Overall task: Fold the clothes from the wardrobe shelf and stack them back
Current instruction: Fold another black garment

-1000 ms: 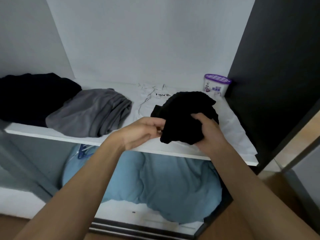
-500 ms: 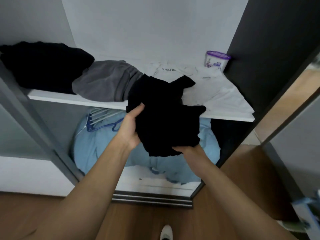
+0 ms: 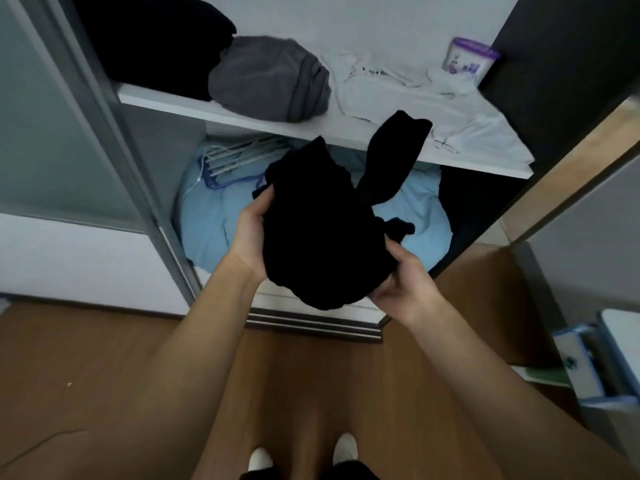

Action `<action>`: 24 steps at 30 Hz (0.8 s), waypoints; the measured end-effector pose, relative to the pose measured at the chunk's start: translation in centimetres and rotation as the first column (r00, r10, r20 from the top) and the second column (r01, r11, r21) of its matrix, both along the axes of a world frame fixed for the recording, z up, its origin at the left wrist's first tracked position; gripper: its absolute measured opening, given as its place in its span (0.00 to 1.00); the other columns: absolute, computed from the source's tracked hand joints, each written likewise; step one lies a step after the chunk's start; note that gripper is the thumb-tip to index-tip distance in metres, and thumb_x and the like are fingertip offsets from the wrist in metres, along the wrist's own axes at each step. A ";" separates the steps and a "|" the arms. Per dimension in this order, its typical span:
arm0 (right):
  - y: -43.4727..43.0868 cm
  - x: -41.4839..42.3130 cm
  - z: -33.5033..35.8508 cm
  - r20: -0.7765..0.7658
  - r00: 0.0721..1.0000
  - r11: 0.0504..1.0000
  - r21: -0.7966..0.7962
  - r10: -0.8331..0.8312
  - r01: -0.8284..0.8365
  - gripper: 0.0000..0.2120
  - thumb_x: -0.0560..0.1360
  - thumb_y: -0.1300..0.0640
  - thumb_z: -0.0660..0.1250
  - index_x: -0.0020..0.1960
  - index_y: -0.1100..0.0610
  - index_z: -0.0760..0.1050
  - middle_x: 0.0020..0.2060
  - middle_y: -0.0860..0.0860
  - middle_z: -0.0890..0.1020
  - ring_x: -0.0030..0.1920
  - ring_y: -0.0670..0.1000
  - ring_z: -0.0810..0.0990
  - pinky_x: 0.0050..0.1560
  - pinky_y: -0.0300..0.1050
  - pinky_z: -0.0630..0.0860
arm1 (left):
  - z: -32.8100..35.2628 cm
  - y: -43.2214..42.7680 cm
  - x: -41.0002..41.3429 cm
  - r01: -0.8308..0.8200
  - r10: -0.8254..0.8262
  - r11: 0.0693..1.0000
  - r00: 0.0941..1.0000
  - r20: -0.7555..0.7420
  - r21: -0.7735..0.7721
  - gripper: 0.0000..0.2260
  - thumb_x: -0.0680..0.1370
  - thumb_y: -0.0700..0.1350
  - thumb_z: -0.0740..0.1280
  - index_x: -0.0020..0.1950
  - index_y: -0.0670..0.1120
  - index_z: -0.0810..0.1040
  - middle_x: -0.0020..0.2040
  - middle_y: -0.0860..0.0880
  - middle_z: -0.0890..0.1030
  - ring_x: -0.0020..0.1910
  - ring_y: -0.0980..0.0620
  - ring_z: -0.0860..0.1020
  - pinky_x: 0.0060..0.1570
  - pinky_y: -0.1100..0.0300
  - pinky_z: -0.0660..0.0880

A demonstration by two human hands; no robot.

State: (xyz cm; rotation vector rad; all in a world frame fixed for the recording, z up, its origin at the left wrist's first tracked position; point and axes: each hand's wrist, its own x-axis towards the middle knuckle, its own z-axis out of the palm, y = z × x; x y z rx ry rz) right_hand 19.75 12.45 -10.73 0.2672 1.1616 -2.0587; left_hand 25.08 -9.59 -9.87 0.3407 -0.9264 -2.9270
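Hands grip bunched black garment in air below wardrobe shelf: left hand on left edge, right hand pinching lower right. Behind, on shelf: grey garment, white garment, black pile, purple-lidded tub.

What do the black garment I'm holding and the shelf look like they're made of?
Black garment: soft matte fabric, probably knit or cotton; it droops and bunches limply. Shelf: smooth white board, likely laminated wood; flat, with a crisp straight front edge.

No print on the white shirt or purple-lidded tub is legible.
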 end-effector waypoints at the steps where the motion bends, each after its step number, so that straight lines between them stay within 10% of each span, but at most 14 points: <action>1: -0.5 0.1 0.6 -0.026 0.999 0.999 0.030 -0.043 0.043 0.19 0.80 0.50 0.65 0.70 0.50 0.76 0.50 0.50 0.87 0.48 0.49 0.86 0.50 0.45 0.82 | -0.3 -0.2 0.6 -0.003 0.003 1.000 1.000 0.005 -0.006 0.19 0.82 0.54 0.62 0.46 0.46 0.88 0.40 0.49 0.86 0.40 0.52 0.85 0.39 0.61 0.80; 8: 0.5 -0.8 5.3 -0.214 0.957 0.979 -0.083 -0.198 0.184 0.19 0.78 0.51 0.65 0.68 0.53 0.77 0.55 0.52 0.85 0.54 0.51 0.85 0.51 0.45 0.82 | -6.8 -0.8 2.0 -0.009 0.315 0.878 0.764 0.562 -0.479 0.16 0.82 0.52 0.62 0.66 0.45 0.76 0.45 0.48 0.82 0.41 0.50 0.79 0.34 0.59 0.74; 13: 2.7 -1.9 7.4 -0.290 0.937 0.981 -0.045 -0.194 0.189 0.17 0.80 0.51 0.65 0.64 0.57 0.79 0.50 0.53 0.86 0.52 0.51 0.85 0.52 0.44 0.81 | -8.7 0.9 1.6 0.457 0.212 0.639 0.668 0.713 -0.619 0.13 0.83 0.50 0.60 0.59 0.43 0.75 0.43 0.46 0.81 0.32 0.50 0.81 0.33 0.62 0.72; 16: 3.2 -2.0 7.8 -0.334 0.918 0.973 0.006 -0.215 0.231 0.12 0.82 0.51 0.63 0.57 0.55 0.82 0.47 0.53 0.87 0.49 0.51 0.87 0.45 0.43 0.82 | -7.2 3.3 0.2 0.441 0.184 0.436 0.809 0.558 -0.784 0.20 0.80 0.52 0.67 0.68 0.44 0.73 0.62 0.48 0.77 0.56 0.49 0.75 0.54 0.56 0.72; 19: 3.7 -1.9 7.8 -0.410 0.880 0.957 0.052 -0.241 0.286 0.12 0.83 0.55 0.62 0.63 0.57 0.78 0.50 0.53 0.87 0.52 0.52 0.86 0.49 0.45 0.82 | -3.3 6.2 -0.8 0.347 -0.181 0.556 0.937 0.298 -0.755 0.28 0.78 0.58 0.68 0.74 0.50 0.67 0.70 0.52 0.73 0.63 0.57 0.74 0.55 0.63 0.72; 24: 4.5 -2.2 7.8 -0.541 0.831 0.937 0.207 -0.129 0.281 0.10 0.83 0.57 0.61 0.56 0.58 0.80 0.44 0.54 0.87 0.47 0.54 0.86 0.48 0.47 0.83 | 1.8 12.2 -3.3 0.208 -0.283 0.410 0.954 0.093 -0.888 0.16 0.79 0.60 0.66 0.47 0.48 0.80 0.43 0.55 0.83 0.43 0.58 0.81 0.46 0.62 0.77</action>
